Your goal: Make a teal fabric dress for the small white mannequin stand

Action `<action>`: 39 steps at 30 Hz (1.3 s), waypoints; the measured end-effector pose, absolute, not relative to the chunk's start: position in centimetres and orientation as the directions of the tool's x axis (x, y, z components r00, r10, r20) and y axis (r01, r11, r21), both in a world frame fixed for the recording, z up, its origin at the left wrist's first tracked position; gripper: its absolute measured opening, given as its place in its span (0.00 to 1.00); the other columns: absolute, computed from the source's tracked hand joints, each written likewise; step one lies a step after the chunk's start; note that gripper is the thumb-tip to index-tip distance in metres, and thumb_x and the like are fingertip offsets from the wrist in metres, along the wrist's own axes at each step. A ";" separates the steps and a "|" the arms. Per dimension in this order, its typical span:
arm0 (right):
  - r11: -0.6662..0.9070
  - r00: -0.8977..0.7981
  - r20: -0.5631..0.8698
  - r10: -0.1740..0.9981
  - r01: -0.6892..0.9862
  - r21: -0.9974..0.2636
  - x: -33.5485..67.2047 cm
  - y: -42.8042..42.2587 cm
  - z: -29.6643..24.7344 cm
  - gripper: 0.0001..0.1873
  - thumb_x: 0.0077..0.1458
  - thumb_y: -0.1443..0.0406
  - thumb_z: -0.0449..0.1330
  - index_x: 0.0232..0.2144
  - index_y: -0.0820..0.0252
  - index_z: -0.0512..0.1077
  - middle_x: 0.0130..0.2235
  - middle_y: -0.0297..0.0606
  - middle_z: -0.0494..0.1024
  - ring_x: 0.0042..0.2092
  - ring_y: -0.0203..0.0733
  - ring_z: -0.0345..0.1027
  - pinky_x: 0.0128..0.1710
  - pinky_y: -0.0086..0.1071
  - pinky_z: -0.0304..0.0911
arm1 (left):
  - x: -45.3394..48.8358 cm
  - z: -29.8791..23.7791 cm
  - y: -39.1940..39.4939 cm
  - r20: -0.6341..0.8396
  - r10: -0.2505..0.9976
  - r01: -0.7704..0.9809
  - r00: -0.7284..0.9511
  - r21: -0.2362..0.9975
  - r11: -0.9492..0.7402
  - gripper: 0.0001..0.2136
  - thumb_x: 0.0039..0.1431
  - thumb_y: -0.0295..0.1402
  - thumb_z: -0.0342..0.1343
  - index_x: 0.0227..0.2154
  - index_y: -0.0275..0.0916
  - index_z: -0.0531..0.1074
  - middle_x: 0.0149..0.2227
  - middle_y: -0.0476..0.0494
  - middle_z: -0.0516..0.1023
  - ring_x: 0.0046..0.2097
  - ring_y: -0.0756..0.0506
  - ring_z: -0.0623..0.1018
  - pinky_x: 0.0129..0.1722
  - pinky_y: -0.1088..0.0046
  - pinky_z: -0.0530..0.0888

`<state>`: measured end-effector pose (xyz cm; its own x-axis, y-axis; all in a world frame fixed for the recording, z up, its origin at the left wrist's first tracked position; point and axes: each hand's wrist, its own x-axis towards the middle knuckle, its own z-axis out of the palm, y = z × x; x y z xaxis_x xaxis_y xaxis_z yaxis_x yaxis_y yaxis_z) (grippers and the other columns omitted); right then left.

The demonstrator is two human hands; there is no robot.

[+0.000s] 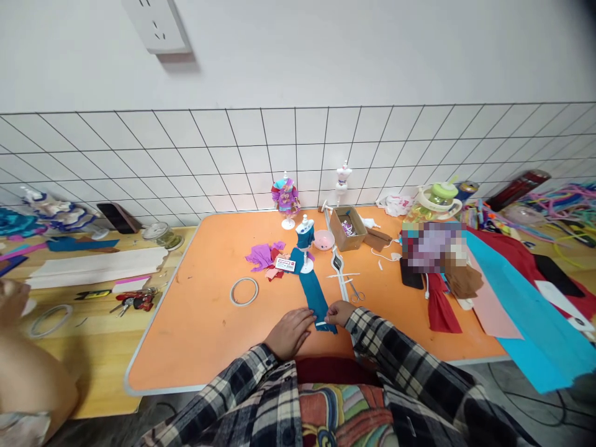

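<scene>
A long teal felt strip (313, 290) runs from a small dress-form stand (305, 242) down the orange mat (205, 310) toward me. My left hand (289, 332) lies on the mat with its fingers flat against the strip's near end. My right hand (340, 313) pinches the same end from the right, fingers curled on the teal felt beside a small white piece. Both plaid sleeves reach in from the bottom.
A tape ring (244, 291), purple and red scraps (264, 256), scissors (356, 292), a cardboard box (348, 227) and a pink bowl (323, 239) lie on the mat. Two dressed mini mannequins (286, 198) stand by the tiled wall. Coloured sheets (521, 310) spread right. Another person's arm (28, 366) is at left.
</scene>
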<state>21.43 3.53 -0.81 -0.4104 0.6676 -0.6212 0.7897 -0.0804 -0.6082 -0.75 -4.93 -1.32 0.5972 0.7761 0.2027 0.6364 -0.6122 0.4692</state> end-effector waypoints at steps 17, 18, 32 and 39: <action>-0.050 -0.361 -0.627 0.690 0.841 -0.539 20.6 3.5 0.5 0.11 0.51 0.59 0.60 0.26 0.61 0.75 0.21 0.33 0.74 0.26 0.34 0.67 0.25 0.25 0.54 | -0.4 -0.9 -4.8 0.098 0.819 0.714 0.565 0.439 -0.545 0.19 0.65 0.37 0.45 0.55 0.38 0.65 0.58 0.35 0.67 0.58 0.39 0.67 0.57 0.55 0.64; -0.052 -0.361 -0.634 0.684 0.842 -0.536 20.5 3.6 0.6 0.11 0.51 0.59 0.61 0.26 0.61 0.75 0.21 0.33 0.74 0.26 0.34 0.67 0.24 0.25 0.54 | -0.4 -0.9 -4.7 0.097 0.819 0.715 0.566 0.437 -0.546 0.19 0.65 0.37 0.45 0.55 0.38 0.65 0.58 0.35 0.67 0.58 0.38 0.67 0.57 0.55 0.64; -0.072 -0.278 -0.708 0.649 0.904 -0.421 19.8 3.8 2.4 0.05 0.46 0.64 0.65 0.26 0.60 0.76 0.24 0.33 0.77 0.29 0.36 0.70 0.25 0.25 0.56 | -0.6 -1.1 -4.8 0.101 0.791 0.728 0.604 0.336 -0.598 0.19 0.65 0.39 0.45 0.59 0.48 0.61 0.59 0.39 0.66 0.59 0.39 0.65 0.57 0.52 0.61; -0.044 -0.272 -0.724 0.634 0.922 -0.385 19.7 3.7 2.7 0.12 0.57 0.59 0.60 0.32 0.63 0.73 0.32 0.35 0.77 0.35 0.37 0.71 0.38 0.34 0.67 | -0.6 -1.3 -4.9 0.111 0.788 0.742 0.606 0.281 -0.609 0.18 0.65 0.40 0.46 0.57 0.54 0.64 0.59 0.41 0.66 0.59 0.39 0.65 0.58 0.49 0.55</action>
<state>19.71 3.71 2.69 -0.2717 0.6344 -0.7237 0.9220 -0.0438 -0.3846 -0.57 -4.90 -1.30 0.6055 0.7881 0.1109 0.7415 -0.6093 0.2809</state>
